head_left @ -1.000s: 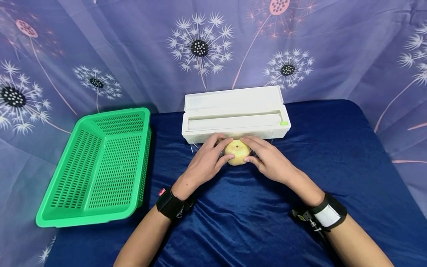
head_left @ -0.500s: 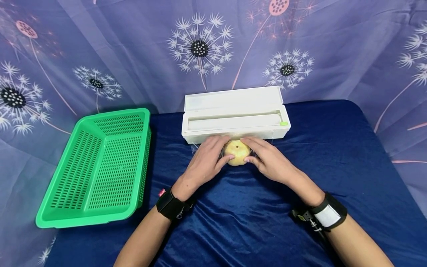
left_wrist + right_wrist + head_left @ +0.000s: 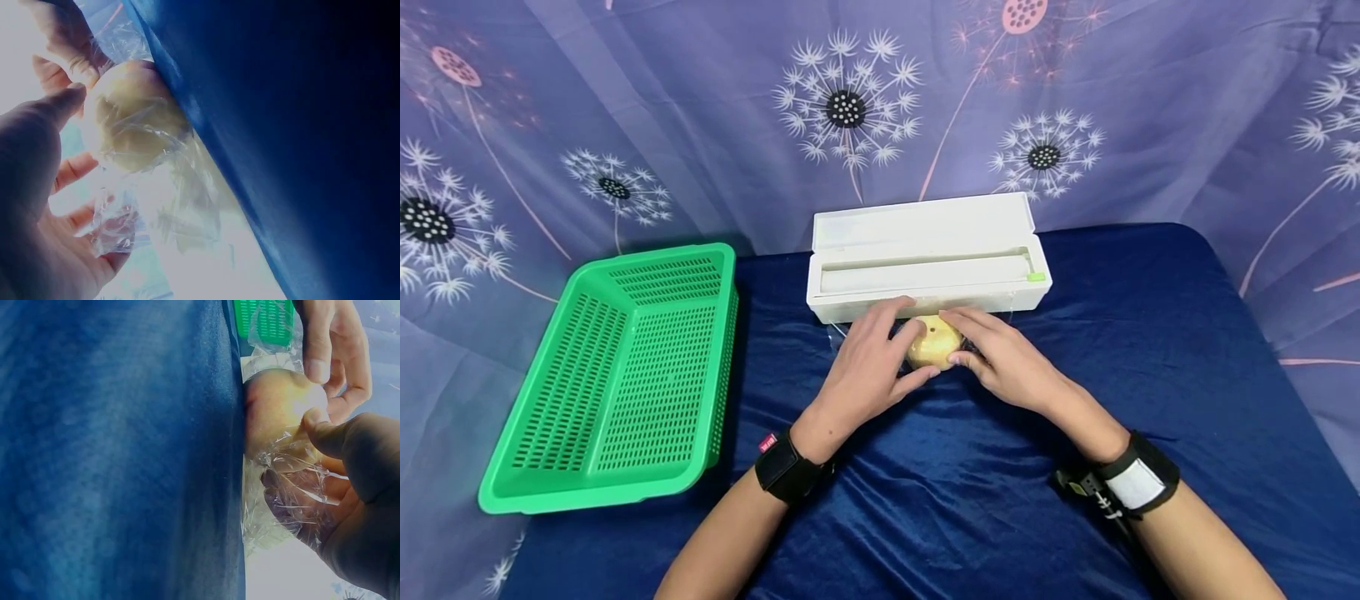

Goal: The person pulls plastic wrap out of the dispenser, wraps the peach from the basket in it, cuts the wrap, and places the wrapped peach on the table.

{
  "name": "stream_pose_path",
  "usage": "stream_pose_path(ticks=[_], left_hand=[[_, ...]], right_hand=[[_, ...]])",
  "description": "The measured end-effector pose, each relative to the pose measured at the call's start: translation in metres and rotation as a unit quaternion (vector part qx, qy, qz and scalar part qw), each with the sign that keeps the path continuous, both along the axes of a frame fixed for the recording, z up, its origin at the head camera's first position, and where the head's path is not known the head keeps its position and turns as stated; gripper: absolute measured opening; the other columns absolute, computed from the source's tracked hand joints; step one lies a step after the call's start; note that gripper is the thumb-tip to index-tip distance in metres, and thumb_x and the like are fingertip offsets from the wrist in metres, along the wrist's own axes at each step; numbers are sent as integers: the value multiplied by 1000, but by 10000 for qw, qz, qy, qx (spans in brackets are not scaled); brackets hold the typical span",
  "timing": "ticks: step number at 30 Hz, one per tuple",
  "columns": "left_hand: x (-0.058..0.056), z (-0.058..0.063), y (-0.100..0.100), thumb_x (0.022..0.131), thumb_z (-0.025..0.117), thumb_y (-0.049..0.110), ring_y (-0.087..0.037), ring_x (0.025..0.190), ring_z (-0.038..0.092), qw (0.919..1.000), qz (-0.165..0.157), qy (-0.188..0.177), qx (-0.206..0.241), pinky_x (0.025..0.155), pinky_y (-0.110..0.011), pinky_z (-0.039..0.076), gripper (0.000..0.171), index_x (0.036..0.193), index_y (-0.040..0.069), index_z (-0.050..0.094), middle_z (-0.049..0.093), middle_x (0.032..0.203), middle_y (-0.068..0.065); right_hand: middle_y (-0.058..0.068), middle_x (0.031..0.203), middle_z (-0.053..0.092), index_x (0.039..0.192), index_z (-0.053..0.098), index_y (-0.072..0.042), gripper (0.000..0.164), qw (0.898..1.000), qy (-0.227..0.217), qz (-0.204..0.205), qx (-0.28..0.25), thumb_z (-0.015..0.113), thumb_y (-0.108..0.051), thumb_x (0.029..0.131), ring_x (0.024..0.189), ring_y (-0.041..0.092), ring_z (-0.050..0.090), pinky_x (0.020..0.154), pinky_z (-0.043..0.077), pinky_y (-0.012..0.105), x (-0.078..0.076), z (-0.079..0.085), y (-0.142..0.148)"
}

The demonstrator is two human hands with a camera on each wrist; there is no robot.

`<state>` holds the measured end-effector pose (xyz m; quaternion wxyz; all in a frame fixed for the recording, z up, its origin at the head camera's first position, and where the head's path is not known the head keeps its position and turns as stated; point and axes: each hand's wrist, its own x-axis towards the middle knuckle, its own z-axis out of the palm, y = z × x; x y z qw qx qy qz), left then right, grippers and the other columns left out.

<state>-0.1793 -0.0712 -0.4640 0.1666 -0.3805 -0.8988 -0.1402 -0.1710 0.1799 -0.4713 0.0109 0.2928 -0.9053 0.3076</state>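
A round yellow fruit (image 3: 937,343) with a small dark spot on top sits on the blue cloth, between both hands. Clear plastic film (image 3: 125,212) lies crumpled against it and trails from the white film box (image 3: 928,304) just behind. On the left side, the thumb and index finger of the left hand (image 3: 868,362) curve about the fruit, thumb tip low at its front. From the right, the right hand (image 3: 1011,358) holds it between thumb and fingers. In the right wrist view, film wrinkles over the fruit's (image 3: 281,415) side and the right fingers.
The film box's lid (image 3: 925,223) stands raised, a pale roll (image 3: 925,275) inside and a green slider (image 3: 1036,277) at its right end. A green slotted basket (image 3: 724,375) stands at left. A patterned curtain (image 3: 715,100) hangs behind the blue-covered table (image 3: 1150,333).
The left hand has shifted: its fingers have lifted and spread, and its thumb has slid along the fruit's front to the right. The right hand has stayed in place.
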Motion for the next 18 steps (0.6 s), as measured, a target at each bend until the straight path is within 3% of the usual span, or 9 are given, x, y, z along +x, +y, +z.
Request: stream_pose_path(ticks=[4,9,18], left_hand=[[2,1,2,90,81,58,-28,135,53,9994,8,127,-314,102,-47,49,60,125,13,60,54,147,-9],[4,0,4,85,89,50,-24,133,52,9975,93,-26,-701,98,-43,48,67,131,13,56,55,146,-4],[5,-1,4,87,90,38,-23,134,48,9962,246,-132,-829,97,-41,48,68,139,14,53,51,148,-2]], right_hand=[[24,158,49,156,49,1,60,10000,-33,4,-66,70,-20,104,145,41,49,113,45,57,-1,1,0],[24,156,50,155,50,1,60,9999,-54,4,-160,70,-21,103,143,40,51,112,46,56,-2,1,0],[24,156,51,155,51,1,59,9998,-76,24,-162,70,-20,104,143,41,51,111,47,57,-2,2,0]])
